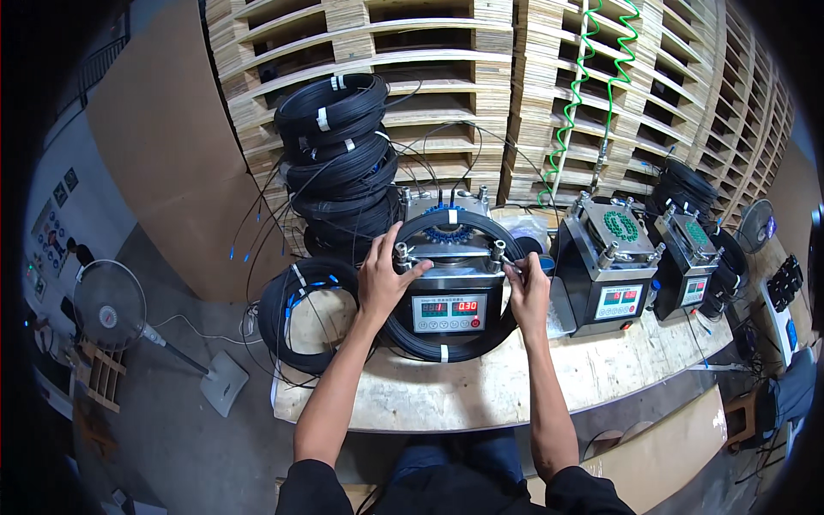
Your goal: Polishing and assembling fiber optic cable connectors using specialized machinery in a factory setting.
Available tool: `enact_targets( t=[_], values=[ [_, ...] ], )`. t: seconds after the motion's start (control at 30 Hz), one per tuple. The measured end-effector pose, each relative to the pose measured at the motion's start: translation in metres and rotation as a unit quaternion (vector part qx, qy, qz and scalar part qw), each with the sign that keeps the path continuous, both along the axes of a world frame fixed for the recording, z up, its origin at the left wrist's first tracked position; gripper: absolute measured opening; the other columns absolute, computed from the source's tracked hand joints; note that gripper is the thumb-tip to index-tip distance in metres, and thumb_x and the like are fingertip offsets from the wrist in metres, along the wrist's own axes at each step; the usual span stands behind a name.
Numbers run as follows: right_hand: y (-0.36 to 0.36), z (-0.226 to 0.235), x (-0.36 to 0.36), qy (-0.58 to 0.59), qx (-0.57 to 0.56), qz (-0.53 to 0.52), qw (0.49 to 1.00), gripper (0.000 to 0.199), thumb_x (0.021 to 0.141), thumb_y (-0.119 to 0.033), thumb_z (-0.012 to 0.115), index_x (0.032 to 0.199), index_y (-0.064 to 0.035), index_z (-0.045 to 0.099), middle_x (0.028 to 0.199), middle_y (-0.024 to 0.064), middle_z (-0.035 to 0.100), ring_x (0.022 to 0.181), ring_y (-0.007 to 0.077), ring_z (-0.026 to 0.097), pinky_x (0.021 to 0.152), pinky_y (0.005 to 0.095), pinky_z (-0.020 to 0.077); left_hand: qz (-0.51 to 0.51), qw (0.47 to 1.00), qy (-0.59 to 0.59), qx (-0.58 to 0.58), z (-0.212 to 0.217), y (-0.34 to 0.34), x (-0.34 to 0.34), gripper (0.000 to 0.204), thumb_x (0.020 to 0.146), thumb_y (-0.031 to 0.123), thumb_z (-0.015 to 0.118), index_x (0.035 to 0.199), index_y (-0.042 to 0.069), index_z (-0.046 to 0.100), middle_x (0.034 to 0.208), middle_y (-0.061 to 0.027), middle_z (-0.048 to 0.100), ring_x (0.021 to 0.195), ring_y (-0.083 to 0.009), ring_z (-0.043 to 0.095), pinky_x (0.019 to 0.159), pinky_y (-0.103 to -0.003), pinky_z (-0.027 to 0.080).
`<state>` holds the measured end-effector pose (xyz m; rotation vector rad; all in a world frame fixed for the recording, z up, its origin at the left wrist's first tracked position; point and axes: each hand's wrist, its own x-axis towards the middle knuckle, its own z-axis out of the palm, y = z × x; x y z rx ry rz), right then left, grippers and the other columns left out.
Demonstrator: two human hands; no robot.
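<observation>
A coil of black cable [476, 348], bound with white ties, stands as a ring in front of a metal bench machine [449, 283] with a red digital display. My left hand [384, 276] is closed on the coil's left side, its thumb stretched toward the machine's left corner post [401, 254]. On the opposite side my right hand [528, 293] is closed at the coil's edge, thumb and fingers pinched beside the right corner post [499, 251]. What lies exactly between those fingertips is hidden. Blue connectors [435, 232] circle the machine's top plate, partly behind the coil.
Stacked black cable coils [339, 172] rise behind on the left; another coil with blue-tipped ends [275, 322] lies left of the machine. Two similar machines [608, 257] [687, 253] stand rightward. Wooden pallets [438, 77] back the workbench [386, 403]. A floor fan [110, 316] stands left.
</observation>
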<state>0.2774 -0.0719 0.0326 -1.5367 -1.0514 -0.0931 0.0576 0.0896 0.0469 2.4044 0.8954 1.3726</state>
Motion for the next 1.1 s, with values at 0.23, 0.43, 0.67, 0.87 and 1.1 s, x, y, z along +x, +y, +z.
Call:
enact_targets(
  t=[0.23,0.43,0.67,0.87,1.1],
  values=[
    [-0.009,0.009,-0.014,-0.091,0.05,-0.107,0.989,0.031,0.087,-0.016,0.077,0.108,0.0002,0.06,0.082,0.0117,0.055,0.073,0.0221,0.055,0.063,0.0352,0.0443,-0.008,1.0,0.001,-0.001,0.0,0.002,-0.004,0.087,0.08,0.064,0.073,0.143,0.007,0.051,0.126,-0.0203,0.062,0.108,-0.0386,0.066,0.088,-0.046,0.055],
    [-0.007,0.004,-0.005,-0.077,0.096,-0.028,0.992,0.022,0.089,-0.01,0.074,0.104,-0.0004,0.061,0.085,0.0093,0.058,0.069,0.0174,0.051,0.062,0.0303,0.0433,-0.015,1.0,-0.002,-0.019,0.001,0.001,0.0,0.088,0.08,0.064,0.074,0.143,0.008,0.05,0.126,-0.0199,0.062,0.109,-0.0383,0.066,0.089,-0.046,0.055],
    [-0.001,-0.009,-0.007,0.063,0.061,-0.011,0.996,0.017,0.088,-0.006,0.076,0.095,0.0026,0.064,0.068,0.0032,0.058,0.061,0.0079,0.048,0.054,0.026,0.0393,0.006,1.0,0.002,0.003,-0.001,0.001,0.001,0.088,0.079,0.068,0.071,0.142,0.01,0.051,0.123,-0.0182,0.062,0.104,-0.0386,0.067,0.085,-0.047,0.057],
    [0.015,-0.011,-0.04,0.01,0.046,0.029,0.998,0.018,0.087,-0.006,0.078,0.096,0.0039,0.065,0.07,0.0059,0.064,0.059,0.0073,0.052,0.053,0.025,0.0417,0.014,1.0,0.014,-0.006,0.002,0.001,-0.001,0.088,0.079,0.068,0.071,0.143,0.01,0.05,0.125,-0.0178,0.062,0.107,-0.0387,0.066,0.086,-0.048,0.056],
    [0.036,0.001,-0.046,0.012,0.013,0.046,0.999,0.018,0.09,-0.003,0.073,0.102,0.0051,0.064,0.078,0.0144,0.071,0.064,0.0128,0.065,0.06,0.0285,0.05,0.014,1.0,0.022,-0.017,0.004,-0.002,0.004,0.087,0.079,0.062,0.075,0.144,0.01,0.049,0.128,-0.0174,0.061,0.109,-0.0387,0.066,0.086,-0.047,0.056]
  ],
)
